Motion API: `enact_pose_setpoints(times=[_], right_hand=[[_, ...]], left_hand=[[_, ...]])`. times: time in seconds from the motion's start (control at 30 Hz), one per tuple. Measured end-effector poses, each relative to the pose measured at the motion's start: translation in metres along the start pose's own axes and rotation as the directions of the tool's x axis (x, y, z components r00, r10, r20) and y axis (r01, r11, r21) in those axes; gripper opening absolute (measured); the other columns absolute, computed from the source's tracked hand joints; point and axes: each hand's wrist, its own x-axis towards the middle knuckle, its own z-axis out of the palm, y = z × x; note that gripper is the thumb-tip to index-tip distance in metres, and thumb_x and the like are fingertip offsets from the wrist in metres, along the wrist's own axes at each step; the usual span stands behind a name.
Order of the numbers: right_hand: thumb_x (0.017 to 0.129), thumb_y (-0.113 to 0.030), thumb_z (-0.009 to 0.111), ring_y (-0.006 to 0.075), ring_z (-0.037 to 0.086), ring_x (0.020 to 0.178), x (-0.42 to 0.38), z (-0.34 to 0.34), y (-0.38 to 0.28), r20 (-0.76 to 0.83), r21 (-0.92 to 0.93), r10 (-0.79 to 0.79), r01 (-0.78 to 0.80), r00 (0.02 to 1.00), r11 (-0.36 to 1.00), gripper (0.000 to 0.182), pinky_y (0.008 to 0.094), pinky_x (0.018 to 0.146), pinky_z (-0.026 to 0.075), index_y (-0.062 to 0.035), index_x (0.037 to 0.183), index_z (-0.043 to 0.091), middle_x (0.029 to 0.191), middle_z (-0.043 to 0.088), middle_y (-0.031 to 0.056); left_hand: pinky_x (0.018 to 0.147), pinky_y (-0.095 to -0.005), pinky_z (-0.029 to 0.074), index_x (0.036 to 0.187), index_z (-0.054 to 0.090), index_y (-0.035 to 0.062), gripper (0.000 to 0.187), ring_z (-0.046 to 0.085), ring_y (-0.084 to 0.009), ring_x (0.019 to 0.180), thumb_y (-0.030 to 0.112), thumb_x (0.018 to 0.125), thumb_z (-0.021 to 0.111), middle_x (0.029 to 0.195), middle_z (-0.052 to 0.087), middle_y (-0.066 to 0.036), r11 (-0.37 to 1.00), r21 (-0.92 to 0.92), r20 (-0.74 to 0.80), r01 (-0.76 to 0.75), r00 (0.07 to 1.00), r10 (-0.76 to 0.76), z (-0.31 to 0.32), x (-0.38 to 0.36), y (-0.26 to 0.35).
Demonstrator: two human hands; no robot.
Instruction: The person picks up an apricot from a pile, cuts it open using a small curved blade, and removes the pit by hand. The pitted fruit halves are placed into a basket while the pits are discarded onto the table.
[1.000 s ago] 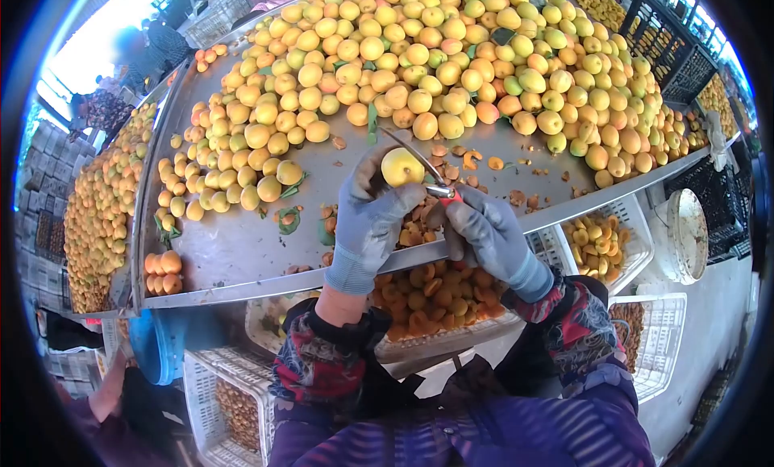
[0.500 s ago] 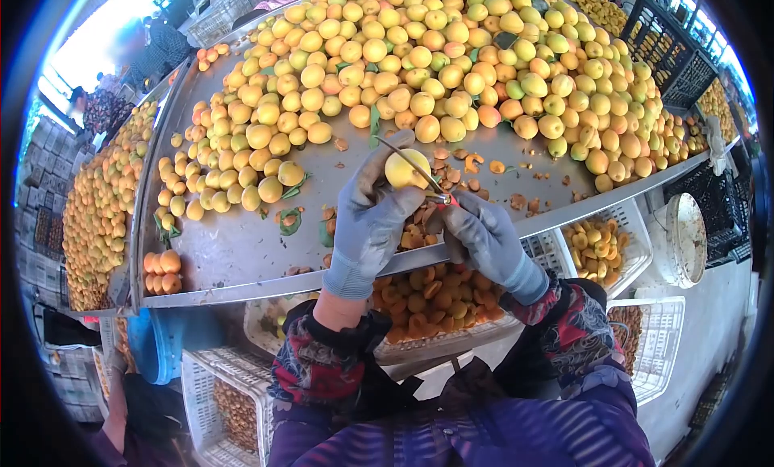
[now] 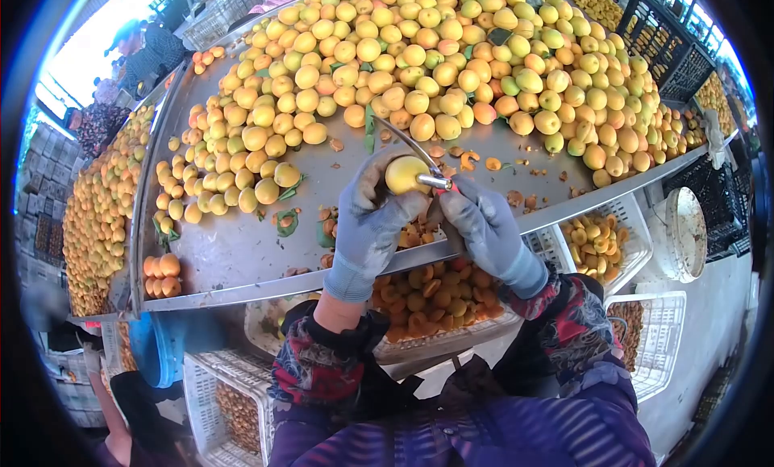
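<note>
My left hand, in a grey-blue glove, is closed round a yellow apricot with its fingers behind the fruit and the thumb below. Gripped in my gloved right hand is a knife with a thin curved blade, a metal collar and a red handle mostly hidden by the fingers. The collar is right at the apricot's right side, and the blade slants up and left beyond the fruit. Under both hands, apricot pieces lie on the metal table.
A large apricot pile covers the table's far side. Below the front edge stands a crate of apricot halves. More white crates and a white bucket stand right, a blue bucket left. Another person's arm shows lower left.
The knife has swung away from the front of the apricot, its blade now above and its collar beside the fruit. Both hands have shifted slightly, and the apricot sits a little lower.
</note>
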Motion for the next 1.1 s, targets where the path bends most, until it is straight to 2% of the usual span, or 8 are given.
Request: enact_pose_setpoints(times=[0.5, 0.63, 0.7, 0.8, 0.9, 0.97, 1.03, 1.1], right_hand=[[0.099, -0.026, 0.048, 0.0029, 0.048, 0.072, 0.017, 0.013, 0.045, -0.152, 0.069, -0.033, 0.044, 0.988, 0.997, 0.029, 0.0184, 0.064, 0.038, 0.0019, 0.1, 0.058, 0.077, 0.058, -0.002], [0.1, -0.032, 0.042, 0.0041, 0.047, 0.058, 0.018, 0.012, 0.047, -0.206, -0.025, -0.058, 0.054, 0.977, 0.998, 0.036, 0.0186, 0.053, 0.038, -0.0004, 0.093, 0.058, 0.068, 0.055, -0.0012], [0.1, -0.041, 0.035, 0.0053, 0.038, 0.04, 0.009, 0.002, 0.016, 0.124, 0.317, 0.213, -0.242, 0.969, 0.917, 0.045, 0.0197, 0.038, 0.031, -0.0047, 0.085, 0.055, 0.054, 0.043, -0.0032], [0.099, -0.049, 0.031, 0.0054, 0.025, 0.03, 0.01, 0.005, 0.001, 0.243, 0.615, 0.379, -0.444, 0.893, 0.652, 0.049, 0.0208, 0.029, 0.022, -0.0087, 0.081, 0.05, 0.047, 0.029, -0.0062], [0.098, -0.052, 0.034, 0.0041, 0.027, 0.032, 0.01, 0.003, 0.01, 0.402, 0.814, 0.155, -0.43, 0.902, 0.391, 0.048, 0.019, 0.031, 0.023, -0.009, 0.084, 0.051, 0.047, 0.027, -0.0072], [0.098, -0.051, 0.033, 0.0046, 0.028, 0.032, 0.011, -0.002, 0.003, 0.382, 0.831, 0.105, -0.391, 0.918, 0.396, 0.048, 0.0196, 0.033, 0.025, -0.0083, 0.086, 0.052, 0.047, 0.03, -0.0067], [0.098, -0.051, 0.033, 0.0056, 0.03, 0.033, 0.005, -0.002, -0.005, 0.002, 0.38, 0.097, -0.09, 0.995, 0.921, 0.05, 0.0204, 0.034, 0.028, -0.0072, 0.087, 0.053, 0.047, 0.035, -0.0054], [0.097, -0.048, 0.037, 0.005, 0.033, 0.037, 0.005, -0.002, -0.004, 0.008, 0.301, 0.106, -0.103, 0.994, 0.948, 0.046, 0.0202, 0.037, 0.028, -0.0058, 0.089, 0.053, 0.05, 0.038, -0.0055]], left_hand=[[0.083, -0.0238, 0.046, 0.123, 0.05, -0.0032, 0.042, 0.053, -0.0086, 0.093, 0.011, 0.087, 0.065, 0.104, 0.056, -0.003, 0.974, 0.225, -0.042, -0.032, 0.998, 0.042, -0.005, 0.004, -0.004], [0.082, -0.0232, 0.046, 0.123, 0.049, -0.0035, 0.042, 0.052, -0.0083, 0.092, 0.011, 0.087, 0.065, 0.104, 0.056, -0.002, 0.931, 0.352, -0.026, -0.095, 0.993, 0.111, -0.011, 0.005, -0.008], [0.079, -0.0243, 0.046, 0.116, 0.055, 0.0026, 0.037, 0.054, -0.0117, 0.089, 0.012, 0.083, 0.068, 0.1, 0.059, -0.004, 0.942, 0.329, -0.021, -0.069, 0.997, 0.08, -0.012, 0.005, -0.005], [0.085, -0.0245, 0.044, 0.119, 0.053, 0.0016, 0.04, 0.053, -0.0122, 0.097, 0.012, 0.084, 0.068, 0.106, 0.057, -0.005, 0.966, 0.256, -0.013, 0.039, 0.999, -0.037, -0.013, 0.005, 0.001], [0.09, -0.0245, 0.042, 0.125, 0.05, 0.0002, 0.045, 0.052, -0.0124, 0.104, 0.01, 0.085, 0.067, 0.113, 0.056, -0.006, 0.998, -0.054, 0.06, -0.028, 0.998, 0.031, -0.007, 0.01, -0.005], [0.091, -0.0263, 0.044, 0.127, 0.048, -0.0003, 0.046, 0.053, -0.0133, 0.105, 0.01, 0.085, 0.066, 0.115, 0.056, -0.006, 0.994, -0.11, 0.058, -0.022, 0.998, 0.029, -0.007, 0.012, -0.005], [0.093, -0.03, 0.047, 0.13, 0.045, -0.0014, 0.049, 0.055, -0.0151, 0.106, 0.009, 0.086, 0.064, 0.118, 0.056, -0.007, 0.98, -0.2, 0.025, -0.016, 0.999, 0.022, -0.011, 0.012, -0.003], [0.093, -0.0322, 0.048, 0.129, 0.045, -0.0019, 0.047, 0.056, -0.016, 0.106, 0.008, 0.087, 0.063, 0.118, 0.057, -0.008, 0.973, -0.228, 0.029, -0.042, 0.998, 0.05, -0.015, 0.012, -0.001]])
